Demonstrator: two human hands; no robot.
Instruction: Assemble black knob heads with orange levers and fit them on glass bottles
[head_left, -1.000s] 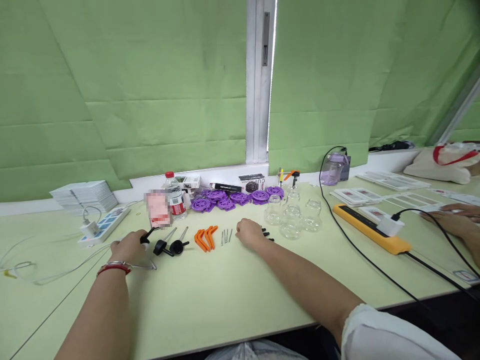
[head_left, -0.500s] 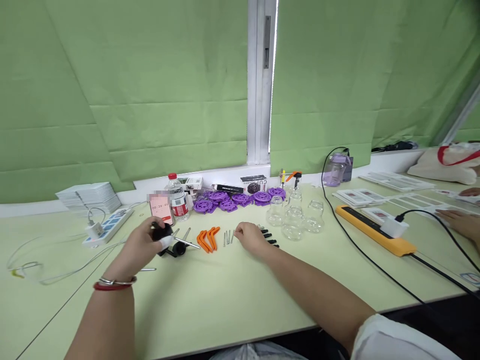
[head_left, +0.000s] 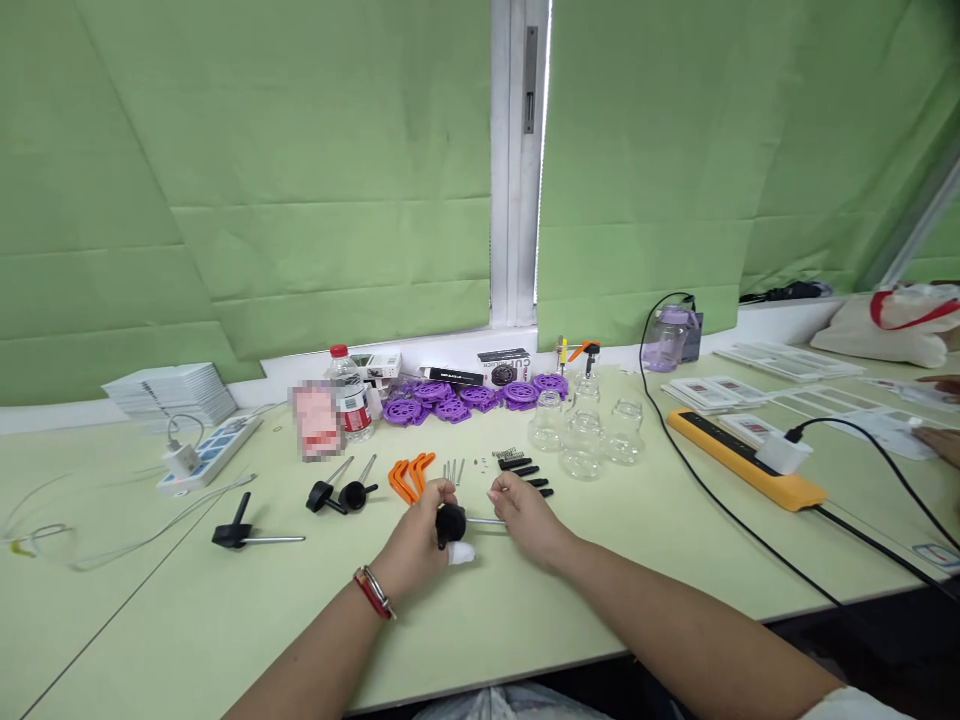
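Note:
My left hand is closed around a black plastic cap from which a thin metal rod sticks out to the right. A white covering wraps the thumb tip. My right hand is pinched beside the rod's far end; whatever its fingertips hold is hidden. Just beyond lie orange levers, short metal pins, small springs and several black handles. Three similar black caps with rods rest to the left, one of them alone near the table seam.
Clear glass jars stand to the right, behind the hands. Purple wheel-shaped parts line the back beside a red-capped bottle and a phone. An orange power strip and black cable cross the right; a person's hand shows there.
My left hand has brought a black cap with its rod rightward to the middle. My right hand has drawn back from the metal pins toward the rod's end.

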